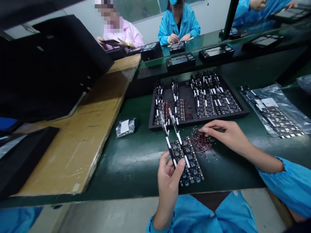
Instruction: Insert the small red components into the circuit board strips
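My left hand (168, 178) grips a panel of small black circuit boards (194, 158) by its left part, thumb on top. Long thin strips with white labels stick up from the panel's far end. To the right of the panel, a loose pile of tiny parts with red and black wires (202, 144) lies on the green table. At the pile's top edge the thumb and forefinger of my right hand (225, 134) are pinched together; whatever is between them is too small to make out.
Behind the pile, a black foam tray (196, 121) holds several similar panels, some with wires. A silver bag (126, 127) sits left; another panel (283, 121) lies on a clear plastic bag (295, 103) at right. Brown cardboard (73, 155) covers the left side. Two people sit opposite.
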The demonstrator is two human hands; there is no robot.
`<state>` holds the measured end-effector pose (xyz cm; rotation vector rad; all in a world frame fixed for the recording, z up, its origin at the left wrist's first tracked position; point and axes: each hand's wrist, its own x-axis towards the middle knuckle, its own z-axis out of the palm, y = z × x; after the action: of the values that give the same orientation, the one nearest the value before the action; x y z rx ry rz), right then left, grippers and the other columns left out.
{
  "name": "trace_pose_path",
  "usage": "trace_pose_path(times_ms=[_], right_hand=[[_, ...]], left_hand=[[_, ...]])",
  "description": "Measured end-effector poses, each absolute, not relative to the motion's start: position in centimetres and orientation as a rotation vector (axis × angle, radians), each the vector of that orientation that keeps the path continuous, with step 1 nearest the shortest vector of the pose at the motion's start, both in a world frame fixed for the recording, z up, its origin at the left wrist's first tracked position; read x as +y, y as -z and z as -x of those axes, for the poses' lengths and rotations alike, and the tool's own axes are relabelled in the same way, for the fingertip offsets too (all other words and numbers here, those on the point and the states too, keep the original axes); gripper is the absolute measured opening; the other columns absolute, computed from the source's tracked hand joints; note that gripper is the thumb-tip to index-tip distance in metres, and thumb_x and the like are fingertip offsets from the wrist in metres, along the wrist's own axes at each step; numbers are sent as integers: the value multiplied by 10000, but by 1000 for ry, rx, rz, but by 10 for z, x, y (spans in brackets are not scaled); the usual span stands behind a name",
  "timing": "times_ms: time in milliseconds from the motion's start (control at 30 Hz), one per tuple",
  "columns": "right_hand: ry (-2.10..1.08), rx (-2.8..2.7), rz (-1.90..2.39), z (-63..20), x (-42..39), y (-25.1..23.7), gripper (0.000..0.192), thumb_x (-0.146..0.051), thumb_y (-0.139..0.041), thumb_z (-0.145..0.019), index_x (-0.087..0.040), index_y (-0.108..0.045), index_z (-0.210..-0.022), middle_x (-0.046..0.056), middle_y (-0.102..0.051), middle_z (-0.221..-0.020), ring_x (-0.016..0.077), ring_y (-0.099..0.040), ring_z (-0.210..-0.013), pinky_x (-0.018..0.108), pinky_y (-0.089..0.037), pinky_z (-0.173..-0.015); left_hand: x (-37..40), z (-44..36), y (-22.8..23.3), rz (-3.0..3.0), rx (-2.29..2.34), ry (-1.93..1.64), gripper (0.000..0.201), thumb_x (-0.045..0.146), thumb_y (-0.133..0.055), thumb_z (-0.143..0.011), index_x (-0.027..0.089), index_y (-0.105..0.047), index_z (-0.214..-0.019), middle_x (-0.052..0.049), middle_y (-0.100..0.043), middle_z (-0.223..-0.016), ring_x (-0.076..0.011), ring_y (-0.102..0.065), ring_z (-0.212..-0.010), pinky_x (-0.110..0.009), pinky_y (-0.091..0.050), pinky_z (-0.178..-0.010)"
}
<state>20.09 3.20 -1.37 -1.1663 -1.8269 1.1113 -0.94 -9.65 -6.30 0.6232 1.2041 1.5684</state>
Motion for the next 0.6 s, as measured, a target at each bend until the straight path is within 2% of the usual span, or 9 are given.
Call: trace_pose_path(times_ms=[167,267,433,600], right_hand=[[-1335,-1667,1117,-203,26,11,234,-459,-698,-915,-238,-748,-971,43,-804,-933,180,-686,-652,325,-550,-644],[-1385,-1701,1140,-201,24,12,264,-478,-711,-898,-235,-753,-994,23,-763,-831,156,-636,-594,294,-507,-566],[-1434,-1793,1175,-201,19,9,310,-503,-688,-905,-263,-774,-1082,4,-721,-790,135,-565,-573,272,-477,-531],[-1541,-1733,1194,-201,15,3,304,-493,-764,-845,-294,-799,-1073,14,-790,-921,128,-572,-600,251,-480,-530]], left_hand=[[-96,9,63,-532,1220,-1612,509,242,-821,-747,236,-629,-1219,-148,-831,-964,-341,-797,-713,-400,-644,-618],[-96,9,64,-492,1254,-1659,544,279,-829,-736,251,-619,-1237,-139,-835,-943,-344,-796,-730,-403,-644,-622],[-96,8,65,-490,1282,-1700,558,321,-833,-731,272,-621,-1244,-135,-835,-950,-366,-790,-793,-434,-643,-656],[-97,8,63,-503,1294,-1693,635,334,-831,-735,283,-584,-1318,-126,-833,-948,-384,-782,-855,-458,-636,-705]])
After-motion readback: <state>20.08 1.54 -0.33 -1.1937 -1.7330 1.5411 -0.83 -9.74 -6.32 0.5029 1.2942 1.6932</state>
